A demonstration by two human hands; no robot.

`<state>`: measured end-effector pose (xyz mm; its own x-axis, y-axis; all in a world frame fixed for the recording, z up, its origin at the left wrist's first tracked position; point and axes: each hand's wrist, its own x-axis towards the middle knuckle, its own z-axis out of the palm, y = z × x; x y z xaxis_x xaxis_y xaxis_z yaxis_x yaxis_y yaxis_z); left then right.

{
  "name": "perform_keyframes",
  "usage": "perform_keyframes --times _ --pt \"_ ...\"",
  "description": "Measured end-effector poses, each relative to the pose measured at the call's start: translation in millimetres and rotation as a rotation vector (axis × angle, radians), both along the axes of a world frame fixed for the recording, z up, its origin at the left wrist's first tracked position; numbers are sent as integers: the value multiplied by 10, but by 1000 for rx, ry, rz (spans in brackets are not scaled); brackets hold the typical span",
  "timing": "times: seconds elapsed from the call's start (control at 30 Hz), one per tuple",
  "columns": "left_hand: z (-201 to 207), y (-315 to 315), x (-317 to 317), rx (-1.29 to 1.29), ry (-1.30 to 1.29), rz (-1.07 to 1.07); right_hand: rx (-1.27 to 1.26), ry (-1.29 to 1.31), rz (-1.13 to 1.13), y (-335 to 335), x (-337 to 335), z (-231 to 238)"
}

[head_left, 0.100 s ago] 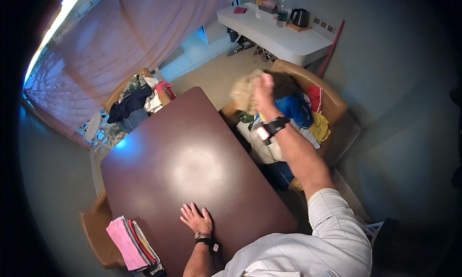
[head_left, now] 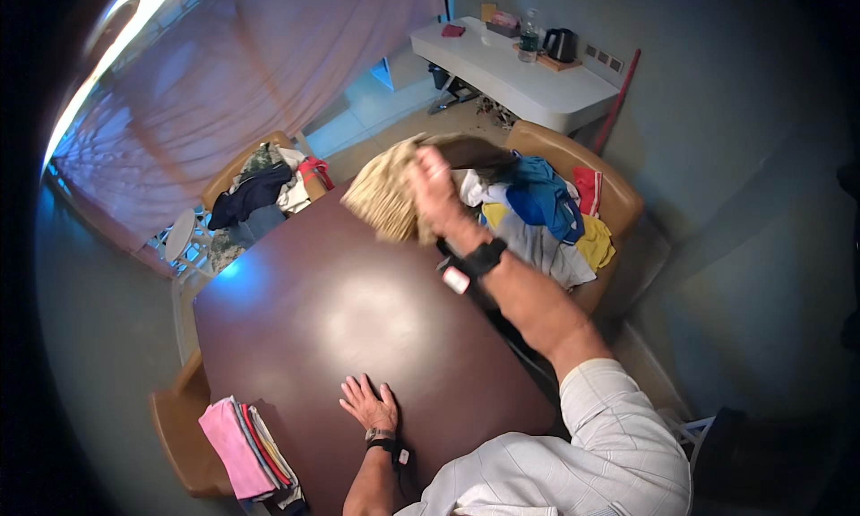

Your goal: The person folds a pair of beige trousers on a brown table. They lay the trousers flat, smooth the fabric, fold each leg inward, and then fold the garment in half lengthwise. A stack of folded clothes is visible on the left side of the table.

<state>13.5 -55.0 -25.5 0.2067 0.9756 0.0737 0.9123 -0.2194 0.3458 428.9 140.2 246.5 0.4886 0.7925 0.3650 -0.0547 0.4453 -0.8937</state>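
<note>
Counting one tan garment [head_left: 381, 193], bunched in the right hand [head_left: 434, 193], which is a bit blurry but looks closed around it, up over the worktop's [head_left: 358, 274] far corner. That arm's stretched well out. The left hand [head_left: 372, 411] lies open, palm down on the worktop, fingers spread. One folded stack [head_left: 237, 444] sits at its near left edge, plus two messy piles: a clothes pile [head_left: 246, 198] off its far left, a bigger heap [head_left: 546, 202] off its right.
</note>
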Motion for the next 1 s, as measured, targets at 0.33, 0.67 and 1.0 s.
perform_keyframes --times 0.33,0.67,1.0 --pt "743 -79 -917 -123 -752 119 -597 -501 670 -1959 -2312 -1529" --pt "1029 -555 -1039 -539 -897 -143 -913 -102 592 -2563 -2380 -1718" --pt "1264 -736 -932 -426 -629 -288 -772 248 808 -2494 -2674 -1469"
